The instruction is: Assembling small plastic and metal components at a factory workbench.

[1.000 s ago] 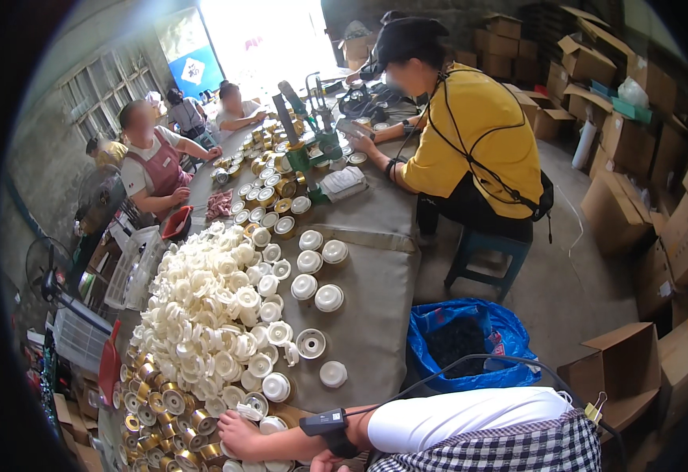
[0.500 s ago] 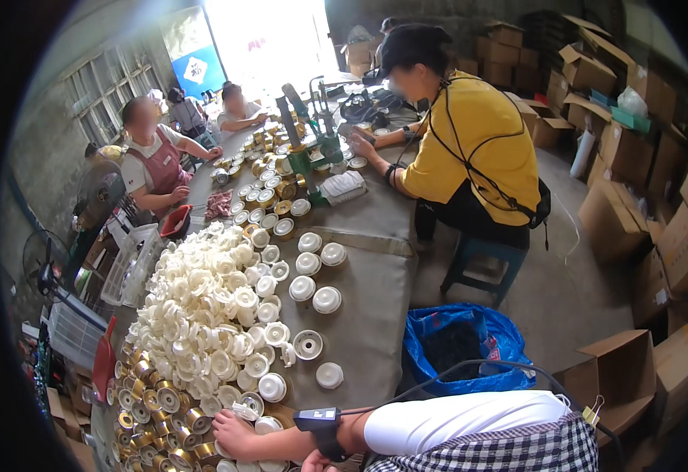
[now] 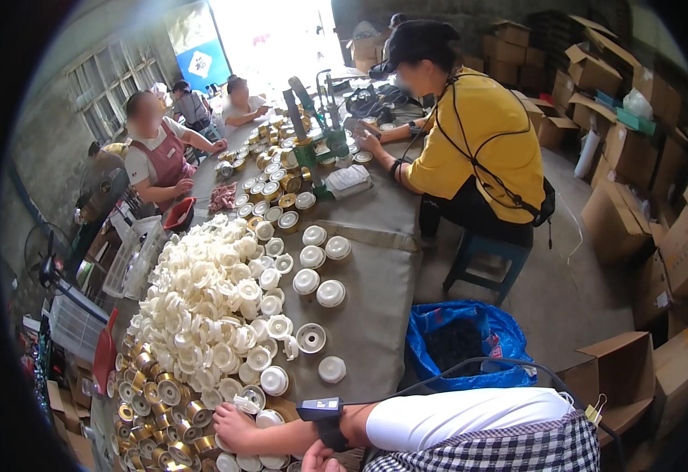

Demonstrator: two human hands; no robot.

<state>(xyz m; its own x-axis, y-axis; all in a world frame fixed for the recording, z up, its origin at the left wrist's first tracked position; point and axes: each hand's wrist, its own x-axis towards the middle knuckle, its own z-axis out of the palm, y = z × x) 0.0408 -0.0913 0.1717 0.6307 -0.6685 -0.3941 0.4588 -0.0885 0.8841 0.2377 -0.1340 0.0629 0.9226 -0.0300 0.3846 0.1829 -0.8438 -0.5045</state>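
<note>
White caps (image 3: pixel 270 418) sit on counter (image 3: pixel 371 315), beside and partly under right hand (image 3: pixel 238 429). Step looks like hand-working parts at heap's near end; next move calls for getting fingers past close-packed neighbours. Right fingers bent over parts, tips hidden: can't tell if clamped. Left hand (image 3: pixel 320 458) near right wrist, cut by frame, finger state unclear. Gold cups (image 3: pixel 168 392) crowd left, pale heap (image 3: pixel 202 307) beyond. Bare room right, up to counter edge; blue bag (image 3: pixel 513 326) past it.
</note>
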